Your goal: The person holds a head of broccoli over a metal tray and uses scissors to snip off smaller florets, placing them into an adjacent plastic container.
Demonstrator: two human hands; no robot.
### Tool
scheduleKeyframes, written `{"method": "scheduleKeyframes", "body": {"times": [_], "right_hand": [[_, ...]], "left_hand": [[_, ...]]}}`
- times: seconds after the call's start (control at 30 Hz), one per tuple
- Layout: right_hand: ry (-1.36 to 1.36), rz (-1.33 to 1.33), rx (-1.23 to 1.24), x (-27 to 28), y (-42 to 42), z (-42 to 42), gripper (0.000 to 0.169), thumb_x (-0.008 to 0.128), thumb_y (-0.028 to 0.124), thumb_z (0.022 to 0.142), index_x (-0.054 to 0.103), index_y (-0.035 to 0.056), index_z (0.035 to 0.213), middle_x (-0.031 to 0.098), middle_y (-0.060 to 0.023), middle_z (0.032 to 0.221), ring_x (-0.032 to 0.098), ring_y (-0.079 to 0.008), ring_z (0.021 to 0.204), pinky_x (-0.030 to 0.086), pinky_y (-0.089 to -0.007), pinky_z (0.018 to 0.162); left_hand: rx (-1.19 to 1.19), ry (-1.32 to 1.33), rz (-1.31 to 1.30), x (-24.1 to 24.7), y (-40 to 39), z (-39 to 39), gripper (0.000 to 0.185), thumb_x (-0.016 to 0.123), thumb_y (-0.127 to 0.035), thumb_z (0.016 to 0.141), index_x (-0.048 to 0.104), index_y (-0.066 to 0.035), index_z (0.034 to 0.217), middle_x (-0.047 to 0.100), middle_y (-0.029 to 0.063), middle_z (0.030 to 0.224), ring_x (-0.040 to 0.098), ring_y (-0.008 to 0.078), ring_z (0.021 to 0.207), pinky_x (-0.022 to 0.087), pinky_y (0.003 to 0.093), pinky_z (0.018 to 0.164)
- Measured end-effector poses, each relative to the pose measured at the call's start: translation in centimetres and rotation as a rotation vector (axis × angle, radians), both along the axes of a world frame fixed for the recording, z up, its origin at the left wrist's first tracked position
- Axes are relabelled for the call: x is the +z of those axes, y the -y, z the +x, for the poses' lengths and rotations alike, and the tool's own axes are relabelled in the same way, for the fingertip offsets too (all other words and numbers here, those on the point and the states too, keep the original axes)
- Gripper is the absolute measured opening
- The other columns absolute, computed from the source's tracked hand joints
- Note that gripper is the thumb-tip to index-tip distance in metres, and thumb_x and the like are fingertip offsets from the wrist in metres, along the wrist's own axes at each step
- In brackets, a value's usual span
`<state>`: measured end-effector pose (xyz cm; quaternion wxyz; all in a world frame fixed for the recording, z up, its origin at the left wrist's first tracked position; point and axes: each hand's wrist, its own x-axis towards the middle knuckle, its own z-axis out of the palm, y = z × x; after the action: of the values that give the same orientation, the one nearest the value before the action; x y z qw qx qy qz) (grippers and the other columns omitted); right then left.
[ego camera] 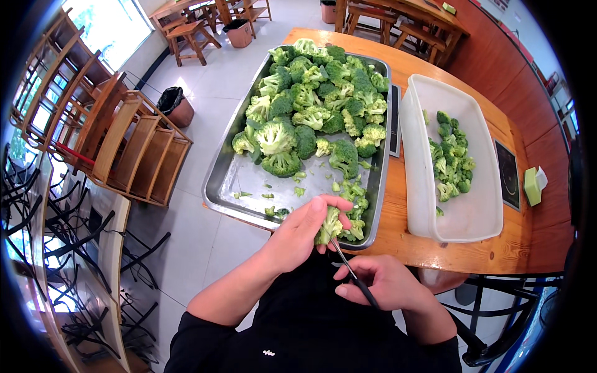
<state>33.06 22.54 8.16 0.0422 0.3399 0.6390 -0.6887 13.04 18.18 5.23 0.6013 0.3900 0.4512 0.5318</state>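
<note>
My left hand grips a broccoli piece over the near edge of a metal tray. My right hand is closed around the black handle of a small knife. Its thin blade points up and left, with the tip against the broccoli; the contact is partly hidden by my fingers. A heap of large broccoli heads fills the far part of the tray. Smaller cut florets lie along its near right side, and green scraps are scattered over the bare metal.
On the wooden table, right of the tray, stands a white plastic tub with small florets inside. Beyond it are an inset cooktop and a tissue box. A lined bin and stacked wooden furniture stand to the left.
</note>
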Motion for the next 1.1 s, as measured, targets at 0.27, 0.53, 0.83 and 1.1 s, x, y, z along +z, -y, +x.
{"method": "scheduleKeyframes", "body": {"times": [0.27,0.53,0.83,1.1], "right_hand": [[-0.054,0.058,-0.075,-0.6,0.6,-0.3,0.019,0.070,0.019,0.082,0.064,0.0054,0.094,0.057,0.0043,0.061,0.049,-0.0016,0.056,0.040,-0.0192,0.054],[-0.165,-0.283,-0.080,0.2,-0.4,1.0,0.019,0.068,0.018,0.085,0.063,0.0032,0.096,0.061,0.0008,0.073,0.057,-0.0054,0.061,0.047,-0.0201,0.058],[-0.354,-0.310,-0.223,0.0,-1.4,5.1,0.021,0.067,0.014,0.085,0.061,0.0006,0.098,0.061,-0.0019,0.073,0.060,-0.0083,0.062,0.048,-0.0210,0.057],[-0.751,-0.193,-0.401,-0.1,0.1,9.8,0.023,0.067,0.006,0.080,0.060,-0.0025,0.099,0.063,-0.0077,0.071,0.061,-0.0119,0.064,0.048,-0.0217,0.059]], "left_hand": [[-0.193,0.042,-0.022,0.6,0.2,-0.8,0.055,0.059,-0.033,0.089,0.040,-0.004,0.132,0.059,0.0064,0.108,0.057,0.0074,0.071,0.045,0.0196,0.058],[-0.312,0.632,-0.105,-0.2,-0.2,-0.8,0.087,0.068,-0.013,0.074,0.018,-0.002,0.145,0.044,0.0309,0.131,0.065,0.0197,0.073,0.053,0.0255,0.062],[-0.203,0.633,-0.255,-0.5,-3.4,2.4,0.042,0.047,-0.022,0.091,0.040,-0.004,0.128,0.055,0.0216,0.115,0.062,0.0190,0.067,0.049,0.0243,0.053],[-0.051,-0.074,0.226,7.3,-17.7,6.7,0.074,0.027,-0.059,0.095,0.026,-0.001,0.142,0.031,0.0174,0.146,0.031,0.0273,0.134,0.032,0.0388,0.105]]}}
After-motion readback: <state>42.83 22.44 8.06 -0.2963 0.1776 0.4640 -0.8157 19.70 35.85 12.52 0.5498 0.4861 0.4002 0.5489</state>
